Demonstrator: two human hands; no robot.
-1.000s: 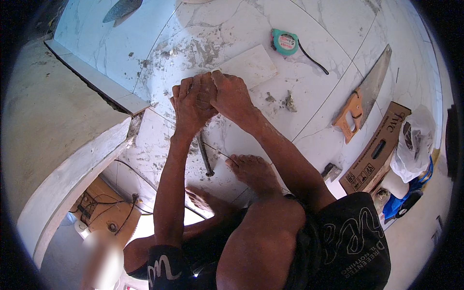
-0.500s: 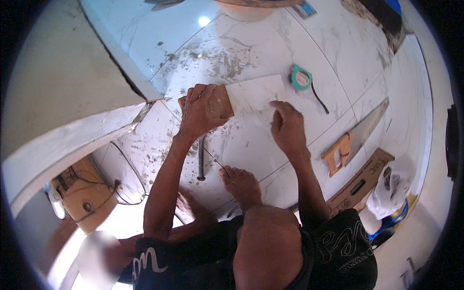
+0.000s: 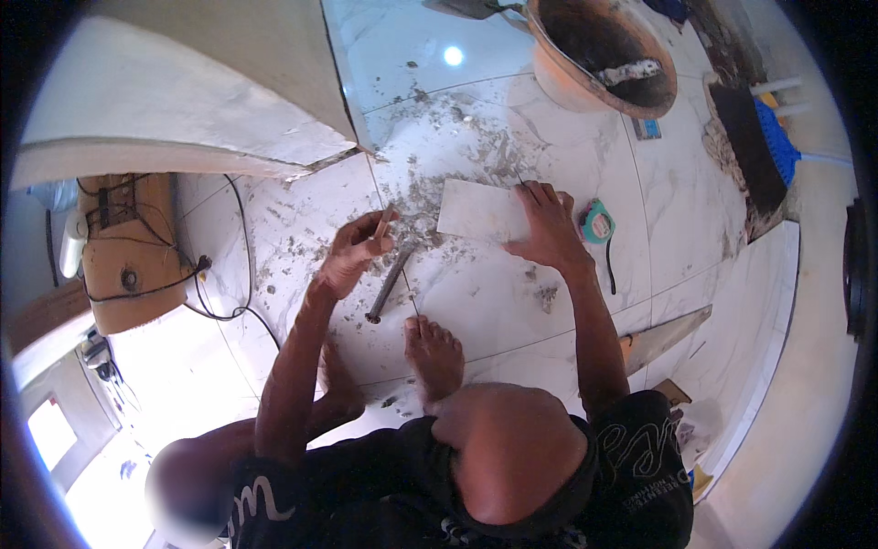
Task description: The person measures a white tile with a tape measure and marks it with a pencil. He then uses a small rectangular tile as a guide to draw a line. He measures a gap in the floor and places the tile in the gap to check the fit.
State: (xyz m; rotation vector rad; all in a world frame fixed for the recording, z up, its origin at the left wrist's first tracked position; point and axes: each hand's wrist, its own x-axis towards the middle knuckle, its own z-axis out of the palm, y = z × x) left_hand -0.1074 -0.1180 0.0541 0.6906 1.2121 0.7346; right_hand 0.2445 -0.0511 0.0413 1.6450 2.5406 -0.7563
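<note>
A rectangular piece of white tile [image 3: 480,210] sits at the center of the work, over a marble-patterned floor [image 3: 485,302] strewn with gray crumbs [image 3: 444,165]. A person's right hand [image 3: 551,227] spans the tile's right end in a wide grip, thumb at the near edge and fingers at the far corner; whether the piece is raised off the floor is hard to tell from above. To its left, the left hand [image 3: 357,252] pinches a flat brown piece [image 3: 388,221], perhaps wood, closely between thumb and fingers, the piece seen nearly edge-on.

Just below that hand, a dark metal rod [image 3: 389,288] lies at a slant, a thin stick [image 3: 411,295] beside it pointing toward a bare foot [image 3: 434,357]. Just right of the right hand rests a teal tape measure [image 3: 596,222]. Farther down, a handsaw [image 3: 672,337] lies with its handle partly hidden by the right forearm [image 3: 599,352]. A stained orange basin [image 3: 558,73] stands at the top, a trowel [image 3: 471,7] beside it. At far left, a black cable [image 3: 249,274] loops near a brown box [image 3: 137,316].
</note>
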